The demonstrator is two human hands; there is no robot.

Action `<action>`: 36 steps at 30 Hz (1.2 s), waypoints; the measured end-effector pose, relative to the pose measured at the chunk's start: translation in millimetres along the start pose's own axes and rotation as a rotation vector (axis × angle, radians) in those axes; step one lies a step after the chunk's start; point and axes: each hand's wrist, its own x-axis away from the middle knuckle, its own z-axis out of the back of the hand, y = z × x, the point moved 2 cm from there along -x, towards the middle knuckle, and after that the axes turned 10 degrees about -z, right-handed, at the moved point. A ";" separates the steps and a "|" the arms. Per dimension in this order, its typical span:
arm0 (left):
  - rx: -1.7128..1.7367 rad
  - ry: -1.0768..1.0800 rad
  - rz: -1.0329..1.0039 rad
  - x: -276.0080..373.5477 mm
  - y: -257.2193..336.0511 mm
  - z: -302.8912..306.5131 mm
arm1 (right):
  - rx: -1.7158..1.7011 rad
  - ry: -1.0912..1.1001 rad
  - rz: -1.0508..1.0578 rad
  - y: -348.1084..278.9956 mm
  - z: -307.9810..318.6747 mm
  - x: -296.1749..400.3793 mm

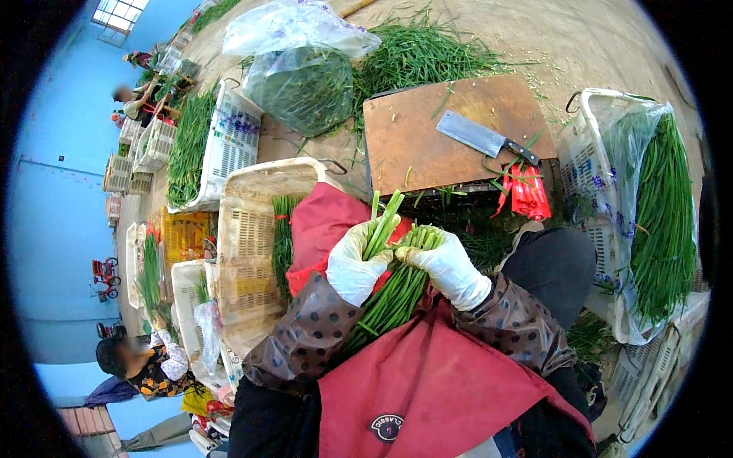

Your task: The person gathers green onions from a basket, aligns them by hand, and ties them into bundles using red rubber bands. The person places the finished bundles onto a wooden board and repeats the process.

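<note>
My left hand [356, 264], in a white glove stained at the fingertips, grips a few thick, pale green stalks [385, 226] with their ends pointing up and away. Close beside it, my right hand [455, 264], gloved the same way, is closed around the top of a bundle of long green stalks [395, 309]. The bundle slants down across my red apron [452, 383] and passes behind my left forearm. Both hands meet above my lap, thumbs nearly touching. Beyond them a cleaver [472, 134] lies on a brown board [412, 143], its handle to the right.
Red plastic strips [528, 192] hang at the board's near right corner. A crate [252, 217] at left holds a tied bundle [284, 240]; a lined crate [592, 149] of greens [664, 223] stands right. Loose greens [424, 51] and a filled plastic bag [303, 86] lie beyond. Other people sit at left.
</note>
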 end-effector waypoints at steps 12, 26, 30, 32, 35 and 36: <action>-0.066 -0.039 0.034 -3.0 -0.2 -7.9 | -0.106 -0.074 -0.080 6.2 11.4 -0.9; 0.081 0.129 0.212 -30.3 -12.2 23.3 | -0.167 -0.318 -0.103 -7.5 9.6 16.2; 0.266 0.023 0.345 -24.7 -8.6 15.8 | -0.215 -0.249 -0.032 -4.0 7.1 11.2; 0.278 0.030 0.325 -21.7 -6.1 14.3 | -0.231 -0.188 -0.024 -2.3 5.9 9.4; 0.192 0.039 0.324 -16.2 -5.5 16.4 | -0.250 -0.104 -0.079 -0.4 4.9 8.3; 0.177 0.065 0.327 -15.2 -6.6 17.2 | -0.186 -0.095 -0.081 -0.6 4.8 8.2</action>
